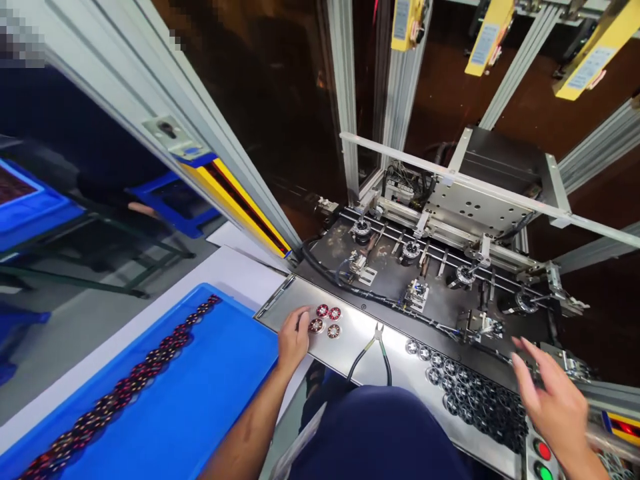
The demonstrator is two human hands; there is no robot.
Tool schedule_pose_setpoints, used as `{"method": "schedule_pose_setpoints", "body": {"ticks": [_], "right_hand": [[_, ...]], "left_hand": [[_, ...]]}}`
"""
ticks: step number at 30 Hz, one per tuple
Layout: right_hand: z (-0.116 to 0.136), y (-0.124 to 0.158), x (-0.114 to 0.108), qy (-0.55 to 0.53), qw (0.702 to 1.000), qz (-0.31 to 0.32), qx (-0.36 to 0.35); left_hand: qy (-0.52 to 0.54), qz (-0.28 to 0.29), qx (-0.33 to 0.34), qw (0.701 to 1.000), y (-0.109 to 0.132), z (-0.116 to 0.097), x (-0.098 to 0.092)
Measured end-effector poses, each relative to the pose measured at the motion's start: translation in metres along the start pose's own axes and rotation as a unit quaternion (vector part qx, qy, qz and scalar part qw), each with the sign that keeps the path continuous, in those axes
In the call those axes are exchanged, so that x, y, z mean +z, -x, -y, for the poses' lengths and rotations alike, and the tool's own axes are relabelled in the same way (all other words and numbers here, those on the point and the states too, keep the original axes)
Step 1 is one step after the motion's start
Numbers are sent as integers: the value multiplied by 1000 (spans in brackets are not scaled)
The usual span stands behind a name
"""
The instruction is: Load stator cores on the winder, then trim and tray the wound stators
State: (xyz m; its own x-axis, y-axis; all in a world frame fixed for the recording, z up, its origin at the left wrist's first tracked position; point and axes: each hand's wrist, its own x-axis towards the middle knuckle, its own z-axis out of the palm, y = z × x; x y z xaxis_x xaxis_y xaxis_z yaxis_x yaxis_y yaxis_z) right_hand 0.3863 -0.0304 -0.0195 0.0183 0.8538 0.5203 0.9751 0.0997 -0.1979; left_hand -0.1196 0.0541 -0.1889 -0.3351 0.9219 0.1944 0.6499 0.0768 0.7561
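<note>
1. Four wound discs [334, 331], red and copper: clustered two by two on the left part of your metal shelf [340, 351].
2. Your left hand [294, 339]: fingers loosely bent, just beside the nearest disc; whether it grips anything, one cannot tell.
3. Cutting pliers [379, 336]: on the shelf, right of the discs, handles toward you.
4. Black round parts [465, 388]: massed on the shelf's right part.
5. Your right hand [556, 399]: released, fingers spread, near the red button [542, 449].
6. Blue tray [220, 380], at your left: a diagonal band of similar discs [150, 361].
</note>
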Motion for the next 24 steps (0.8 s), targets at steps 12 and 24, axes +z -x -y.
{"method": "schedule_pose_setpoints", "body": {"ticks": [12,24], "right_hand": [[209,-293,266,-141,887,309,-312],[201,-296,317,-150,919,363,-39]], "left_hand": [[16,-73,-84,994,38,0,-77],[15,14,118,993,-76,-64,-49]]}}
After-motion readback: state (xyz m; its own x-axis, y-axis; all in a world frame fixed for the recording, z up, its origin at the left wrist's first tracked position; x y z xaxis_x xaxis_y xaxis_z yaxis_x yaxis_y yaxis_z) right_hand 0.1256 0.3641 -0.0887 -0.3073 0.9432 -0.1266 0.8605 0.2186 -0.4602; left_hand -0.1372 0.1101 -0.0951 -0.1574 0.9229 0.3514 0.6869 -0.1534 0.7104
